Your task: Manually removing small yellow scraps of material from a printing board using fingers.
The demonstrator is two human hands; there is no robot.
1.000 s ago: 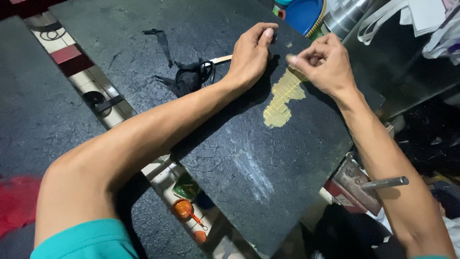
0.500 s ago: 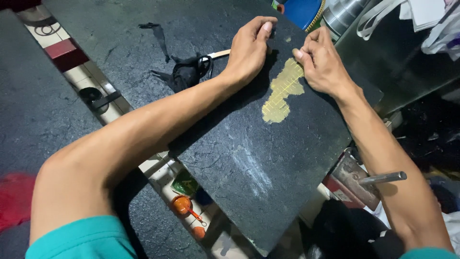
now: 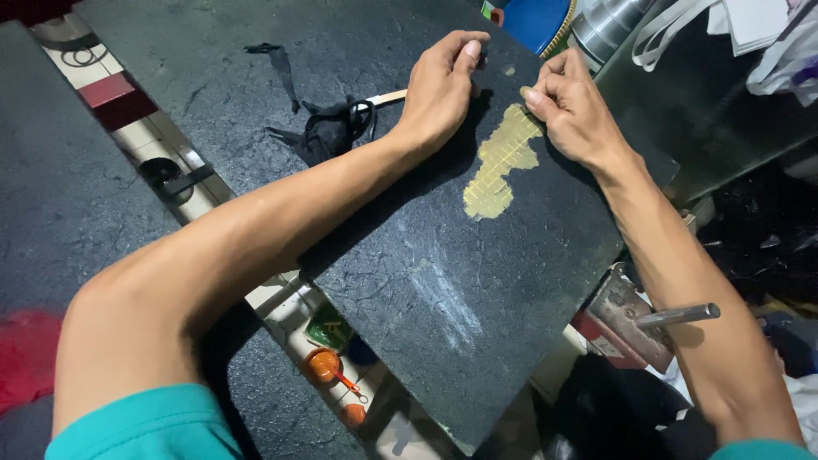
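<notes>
while my left hand (image 3: 443, 85) lies knuckles-up near the top centre, fingers curled together and pressing on the dark board (image 3: 400, 281), my right hand (image 3: 571, 111) pinches the upper tip of the gold mesh strip (image 3: 501, 162) at upper right. black fabric scraps (image 3: 328, 128) lie left of my wrist; a metal rod (image 3: 677, 315) juts out at lower right.

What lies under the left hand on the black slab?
A pale stick runs under the left hand from beside the black fabric. Its far end is covered. The right hand touches the gold patch.
</notes>
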